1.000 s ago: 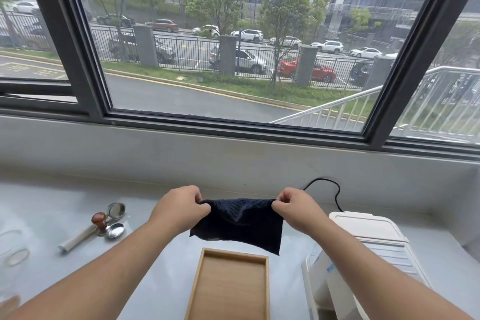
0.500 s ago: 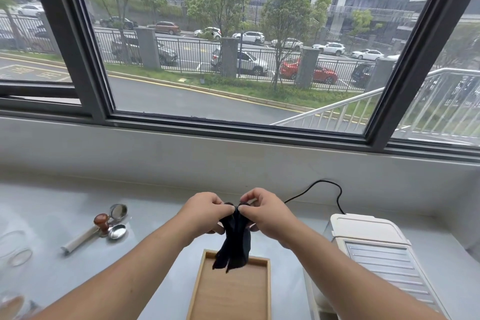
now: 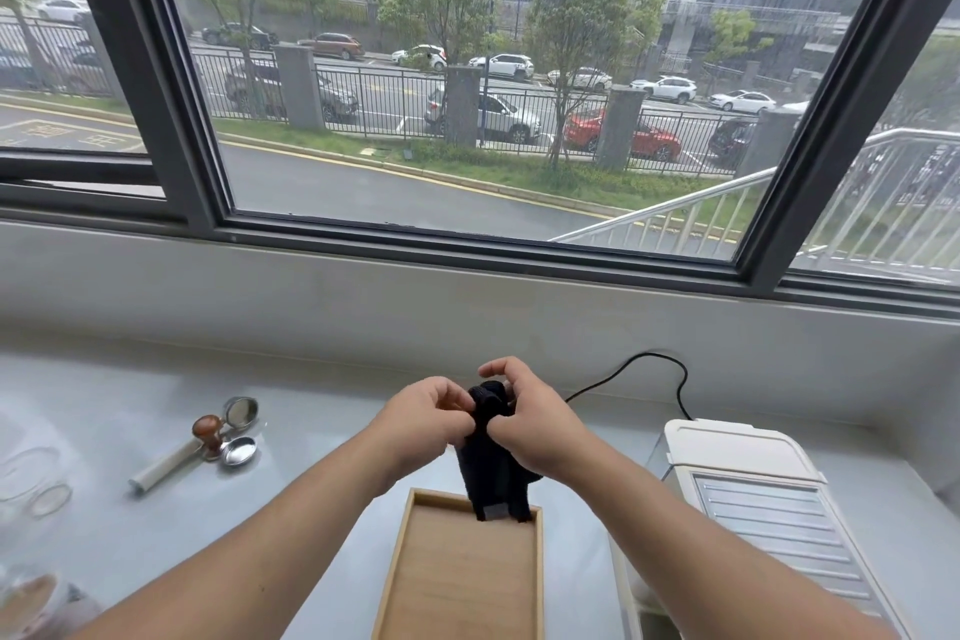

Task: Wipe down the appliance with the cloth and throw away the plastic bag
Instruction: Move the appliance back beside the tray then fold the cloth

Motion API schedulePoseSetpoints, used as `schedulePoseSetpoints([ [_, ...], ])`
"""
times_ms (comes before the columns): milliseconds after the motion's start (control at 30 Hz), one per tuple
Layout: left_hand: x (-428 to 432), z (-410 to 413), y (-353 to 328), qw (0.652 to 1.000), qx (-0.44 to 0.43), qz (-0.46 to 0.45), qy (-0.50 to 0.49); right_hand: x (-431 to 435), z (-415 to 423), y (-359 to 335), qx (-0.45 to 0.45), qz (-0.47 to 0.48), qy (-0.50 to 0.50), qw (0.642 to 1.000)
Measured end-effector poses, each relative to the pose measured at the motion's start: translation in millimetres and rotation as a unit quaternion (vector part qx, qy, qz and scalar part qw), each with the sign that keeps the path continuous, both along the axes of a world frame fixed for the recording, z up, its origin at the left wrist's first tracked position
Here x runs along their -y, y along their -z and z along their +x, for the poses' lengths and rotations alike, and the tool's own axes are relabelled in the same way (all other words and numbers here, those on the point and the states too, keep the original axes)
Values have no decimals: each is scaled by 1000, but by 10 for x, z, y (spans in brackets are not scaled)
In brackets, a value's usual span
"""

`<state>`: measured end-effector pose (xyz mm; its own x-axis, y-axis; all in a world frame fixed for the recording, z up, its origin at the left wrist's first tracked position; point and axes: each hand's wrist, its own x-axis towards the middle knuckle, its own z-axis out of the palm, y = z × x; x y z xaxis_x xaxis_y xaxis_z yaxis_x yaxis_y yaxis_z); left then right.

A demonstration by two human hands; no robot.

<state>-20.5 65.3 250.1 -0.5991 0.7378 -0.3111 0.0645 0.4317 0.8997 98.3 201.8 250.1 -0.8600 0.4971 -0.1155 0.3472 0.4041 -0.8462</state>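
Just below the middle of the frame, the person's two hands meet over a pale grey counter (image 3: 130, 395). The left hand (image 3: 426, 413) and the right hand (image 3: 530, 424) are pressed close together, and both pinch the top of a dark cloth (image 3: 491, 478) between thumb and curled fingers. The right hand's index finger is raised and bent above the cloth's bunched top.

The cloth is gathered into a narrow strip and hangs straight down from the hands, off the counter. Its lower end, which has a small grey patch, hangs in front of the far rim of a wooden tray (image 3: 457, 582) at the bottom centre of the frame. Whether it touches the rim cannot be told.

The white appliance (image 3: 753, 483) sits in the lower right of the frame, just to the right of the tray, with a ribbed metal panel on its top. A black cord (image 3: 649, 364) loops up behind it along the wall.

In the left-centre of the frame lie a tamper (image 3: 208, 429) with a brown knob, two small metal filter baskets (image 3: 240, 410) and a white handle (image 3: 163, 468), all close together. Clear glassware (image 3: 36, 483) stands at the left edge. A large window (image 3: 467, 120) fills the upper half of the frame.
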Motion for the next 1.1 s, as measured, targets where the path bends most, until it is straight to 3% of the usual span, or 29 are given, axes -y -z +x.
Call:
schedulePoseSetpoints([
  [67, 11, -11, 48, 994, -101, -31, 17, 5, 14, 6, 3, -1, -16, 1000],
  [133, 37, -12, 72, 988, -138, -45, 59, 11, 29, 25, 8, -10, -38, 999],
  [300, 53, 0, 154, 995, -26, -22, 96, 18, 41, 91, -28, -98, -50, 994],
  [533, 26, 64, 241, 996, 56, 48, 59, 2, 127, 203, -100, -175, 39, 979],
  [667, 13, 97, 277, 987, 134, 84, 39, -67, 210, 304, -88, -192, 93, 973],
  [733, -1, 101, 309, 980, 173, 98, 26, -127, 279, 387, -73, -249, 120, 958],
  [900, -55, 107, 445, 965, 235, 114, -30, -213, 519, 667, -35, -468, 51, 882],
  [967, -71, 115, 517, 964, 239, 110, -45, -202, 560, 780, -15, -471, 62, 880],
  [1100, -54, 87, 704, 973, 219, 48, -50, -188, 500, 958, -59, -448, 89, 887],
])
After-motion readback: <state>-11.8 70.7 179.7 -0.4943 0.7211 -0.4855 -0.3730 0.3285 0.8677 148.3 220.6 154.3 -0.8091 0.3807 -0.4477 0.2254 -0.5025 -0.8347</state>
